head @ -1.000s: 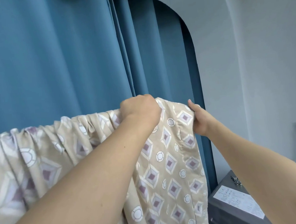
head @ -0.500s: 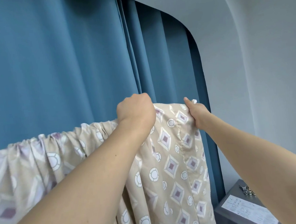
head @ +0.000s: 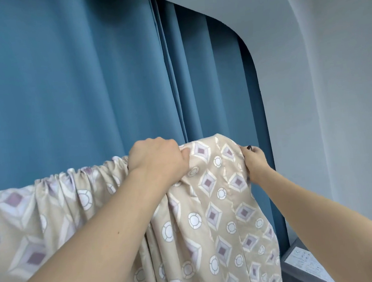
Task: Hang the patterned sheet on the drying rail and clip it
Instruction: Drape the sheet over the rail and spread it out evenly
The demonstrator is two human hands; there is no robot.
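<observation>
Patterned sheet draped over hidden rail, bunched toward 9 o'clock before blue curtain; left hand fist-gripping top fold, right hand has shifted to pinching the 3 o'clock edge, so spreading continues, no clip visible yet.

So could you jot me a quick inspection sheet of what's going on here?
Surface: rail hidden under the cloth.
Job's things: patterned sheet draped over the top, bunched to the left; no clip seen.
Clutter: grey box with a label, lower right.
Hands: left hand gripping the sheet's top; right hand pinching its right edge.
Cables: nothing seen.
Surroundings: blue curtain behind, pale wall to the right.
</observation>
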